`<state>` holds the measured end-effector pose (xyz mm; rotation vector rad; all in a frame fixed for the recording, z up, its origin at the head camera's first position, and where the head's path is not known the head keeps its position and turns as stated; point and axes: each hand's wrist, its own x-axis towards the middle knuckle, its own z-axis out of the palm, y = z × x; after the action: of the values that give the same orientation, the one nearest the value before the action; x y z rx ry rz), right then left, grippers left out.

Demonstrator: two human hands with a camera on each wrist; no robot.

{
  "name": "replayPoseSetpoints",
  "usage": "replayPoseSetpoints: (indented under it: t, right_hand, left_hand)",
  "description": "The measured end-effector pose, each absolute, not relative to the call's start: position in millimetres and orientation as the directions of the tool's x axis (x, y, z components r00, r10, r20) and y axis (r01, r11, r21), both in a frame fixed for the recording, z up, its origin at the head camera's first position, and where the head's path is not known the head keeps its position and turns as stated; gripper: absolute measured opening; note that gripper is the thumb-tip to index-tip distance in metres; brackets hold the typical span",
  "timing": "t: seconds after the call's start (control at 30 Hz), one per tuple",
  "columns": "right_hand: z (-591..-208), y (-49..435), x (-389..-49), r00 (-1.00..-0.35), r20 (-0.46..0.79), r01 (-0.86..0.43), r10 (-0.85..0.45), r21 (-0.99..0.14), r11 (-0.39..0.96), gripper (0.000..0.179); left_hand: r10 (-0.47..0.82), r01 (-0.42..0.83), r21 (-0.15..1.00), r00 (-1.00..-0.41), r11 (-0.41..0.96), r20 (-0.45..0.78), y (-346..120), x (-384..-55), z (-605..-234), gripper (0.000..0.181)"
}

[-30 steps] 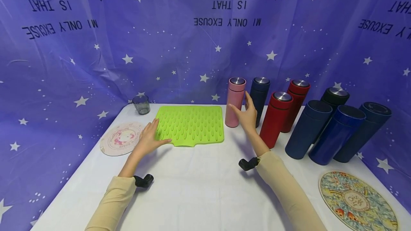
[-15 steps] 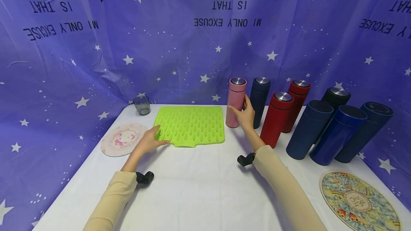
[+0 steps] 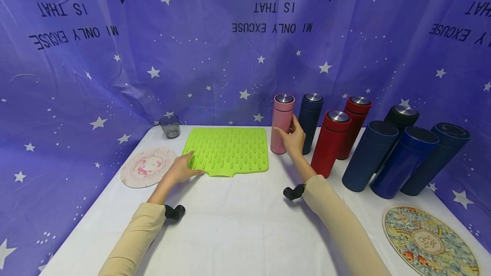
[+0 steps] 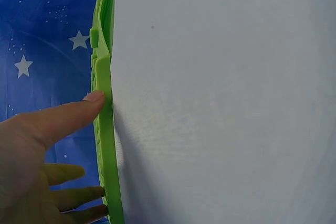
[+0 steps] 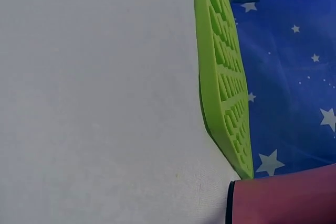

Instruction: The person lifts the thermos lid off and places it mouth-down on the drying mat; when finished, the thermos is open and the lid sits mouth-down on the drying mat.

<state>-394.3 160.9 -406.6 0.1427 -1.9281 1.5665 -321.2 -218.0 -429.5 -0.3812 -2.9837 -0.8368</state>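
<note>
A pink thermos bottle (image 3: 282, 116) with a steel lid stands upright just right of the green ribbed mat (image 3: 226, 150). My right hand (image 3: 294, 139) grips the bottle from the right, thumb across its front and fingers round the far side. In the right wrist view only the lower part of the pink bottle (image 5: 289, 198) shows, and the hand is out of sight. At the mat's front left corner is my left hand (image 3: 180, 169). Its thumb (image 4: 73, 116) reaches to the mat's edge in the left wrist view, and the other fingers stretch over the mat, apart and fairly straight.
Close to my right hand stand a dark blue bottle (image 3: 310, 118) and a red bottle (image 3: 330, 144), with several more bottles farther right. A patterned round mat (image 3: 429, 242) lies front right. Left are a pink round mat (image 3: 147, 167) and a small dark glass cup (image 3: 170, 127).
My right hand has closed round the pink bottle, its fingers drawn in behind. My left hand has shifted slightly right and nearer, lowering onto the mat's corner.
</note>
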Motion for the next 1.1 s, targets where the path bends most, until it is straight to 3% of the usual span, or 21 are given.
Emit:
replayPoseSetpoints:
  t: [0.23,0.53,0.67,0.83,1.1]
  right_hand:
    - [-399,158,-380,-0.753,0.568,-0.484,0.331,-0.82,0.305,0.08]
    - [-378,157,-340,-0.764,0.591,-0.553,0.258,-0.806,0.21,0.081]
    - [-358,156,-304,-0.785,0.586,-0.557,0.201,-0.81,0.183,0.078]
    - [-336,153,-262,-0.799,0.583,-0.536,0.147,-0.802,0.264,0.075]
    - [-326,159,-242,-0.818,0.572,-0.56,-0.059,-0.77,0.305,0.076]
  left_hand:
    - [0.229,0.235,0.49,-0.971,0.839,0.073,-218,-321,-428,0.091]
    - [0.254,0.265,0.492,-0.963,0.83,0.09,-213,-313,-411,0.089]
    - [0.285,0.326,0.501,-0.945,0.802,0.159,-202,-305,-390,0.087]
    - [0.302,0.391,0.52,-0.92,0.759,0.251,-181,-292,-352,0.086]
    - [0.324,0.543,0.637,-0.839,0.547,0.438,-143,-269,-307,0.082]
